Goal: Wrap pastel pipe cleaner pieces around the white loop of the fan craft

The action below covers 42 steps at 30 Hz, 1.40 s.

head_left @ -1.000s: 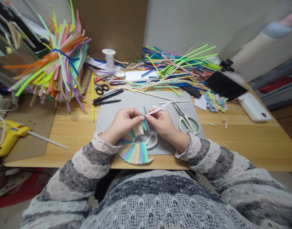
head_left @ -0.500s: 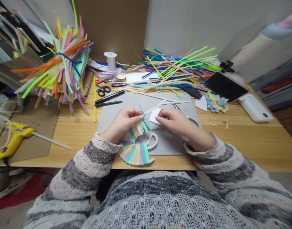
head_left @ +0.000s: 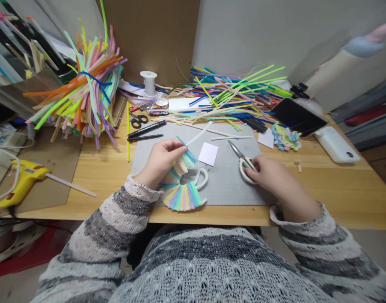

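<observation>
My left hand (head_left: 164, 160) pinches the curved, fuzzy striped strip (head_left: 177, 198), near centre on the mat (head_left: 226, 185); my right hand (head_left: 270, 174) grips the scissors (head_left: 242, 158) at right. A far-left marker (head_left: 159, 113) seems to read "OK".

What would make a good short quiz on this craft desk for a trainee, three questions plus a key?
1. Which hand holds the curved, pastel-striped fuzzy piece?
2. True or false: the right hand touches the white looped handles of the silver metal scissors.
3. Where does the white square paper card between the hands lie: A, on the striped piece; B, on the grey flat cutting mat; C, under the scissors?

Key: 1, the left hand; 2, true; 3, B.
</observation>
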Available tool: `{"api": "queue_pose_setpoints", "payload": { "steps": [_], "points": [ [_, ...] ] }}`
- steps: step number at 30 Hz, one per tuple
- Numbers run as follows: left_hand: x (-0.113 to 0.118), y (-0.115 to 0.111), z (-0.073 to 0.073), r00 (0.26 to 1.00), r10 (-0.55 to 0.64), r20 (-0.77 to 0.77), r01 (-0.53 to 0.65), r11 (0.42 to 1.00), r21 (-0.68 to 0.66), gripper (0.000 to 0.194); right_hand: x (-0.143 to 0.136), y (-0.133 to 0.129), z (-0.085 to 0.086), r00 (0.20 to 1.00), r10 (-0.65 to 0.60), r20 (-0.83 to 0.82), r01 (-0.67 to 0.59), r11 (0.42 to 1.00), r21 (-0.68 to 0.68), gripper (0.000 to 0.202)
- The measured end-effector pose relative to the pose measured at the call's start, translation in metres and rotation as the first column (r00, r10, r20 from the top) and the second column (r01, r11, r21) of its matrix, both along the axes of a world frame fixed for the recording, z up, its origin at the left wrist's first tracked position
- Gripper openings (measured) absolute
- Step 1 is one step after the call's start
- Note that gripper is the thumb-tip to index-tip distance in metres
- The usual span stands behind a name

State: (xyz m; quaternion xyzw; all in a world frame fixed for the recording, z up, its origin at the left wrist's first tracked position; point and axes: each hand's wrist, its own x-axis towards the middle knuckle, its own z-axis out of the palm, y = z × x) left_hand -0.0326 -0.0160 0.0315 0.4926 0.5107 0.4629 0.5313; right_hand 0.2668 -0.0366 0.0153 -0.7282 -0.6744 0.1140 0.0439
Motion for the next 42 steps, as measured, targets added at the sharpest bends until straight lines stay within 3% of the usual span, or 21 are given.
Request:
{"api": "queue_pose_setpoints", "payload": {
  "steps": [2, 3, 4, 5, 6, 8, 9, 12, 18, 24, 30, 42],
  "points": [
    [0.000, 0.001, -0.001, 1.000, 0.027, 0.003, -0.027, 0.999, 0.028, 0.020, -0.004, -0.004, 0.007, 0.947, -0.023, -0.320, 0.022, 1.000, -0.008, 0.026],
    [0.000, 0.001, -0.002, 0.999, 0.043, 0.009, -0.044, 0.998, 0.041, 0.019, -0.008, -0.008, 0.010, 0.841, -0.038, -0.540, 0.018, 0.999, -0.042, 0.029],
    [0.000, 0.001, -0.002, 0.998, 0.061, 0.016, -0.062, 0.997, 0.053, 0.018, -0.014, -0.014, 0.012, 0.663, -0.060, -0.746, -0.021, 0.995, -0.099, 0.034],
    [0.001, 0.001, -0.003, 0.997, 0.077, 0.025, -0.078, 0.995, 0.063, 0.018, -0.021, -0.021, 0.014, 0.434, -0.101, -0.895, -0.103, 0.982, -0.160, 0.038],
    [0.001, 0.000, -0.003, 0.995, 0.091, 0.036, -0.093, 0.993, 0.073, 0.017, -0.030, -0.028, 0.015, 0.210, -0.167, -0.963, -0.220, 0.952, -0.213, 0.041],
    [0.002, 0.000, -0.003, 0.992, 0.112, 0.062, -0.117, 0.989, 0.092, 0.016, -0.053, -0.044, 0.013, -0.138, -0.306, -0.942, -0.467, 0.859, -0.210, 0.043],
    [0.002, 0.000, -0.004, 0.990, 0.120, 0.075, -0.127, 0.987, 0.101, 0.016, -0.065, -0.051, 0.011, -0.243, -0.379, -0.893, -0.554, 0.810, -0.192, 0.045],
    [0.003, 0.000, -0.006, 0.986, 0.137, 0.090, -0.148, 0.982, 0.122, 0.015, -0.098, -0.062, 0.005, -0.398, -0.512, -0.761, -0.713, 0.695, -0.095, 0.061],
    [0.004, -0.001, -0.010, 0.989, 0.135, 0.054, -0.141, 0.980, 0.138, 0.013, -0.127, -0.060, -0.001, -0.449, -0.571, -0.687, -0.689, 0.711, -0.141, 0.044],
    [0.007, -0.004, -0.012, 0.984, 0.177, 0.010, -0.176, 0.974, 0.144, 0.011, -0.133, -0.060, 0.002, -0.484, -0.594, -0.643, -0.661, 0.730, -0.176, 0.042],
    [0.008, -0.004, -0.015, 0.969, 0.231, -0.085, -0.209, 0.955, 0.211, 0.008, -0.140, -0.059, 0.004, -0.496, -0.644, -0.583, -0.672, 0.710, -0.212, 0.043],
    [0.007, -0.004, -0.018, 0.971, 0.194, -0.141, -0.158, 0.959, 0.238, 0.010, -0.144, -0.061, -0.004, -0.430, -0.503, -0.750, -0.507, 0.822, -0.260, 0.035]
  ]
}}
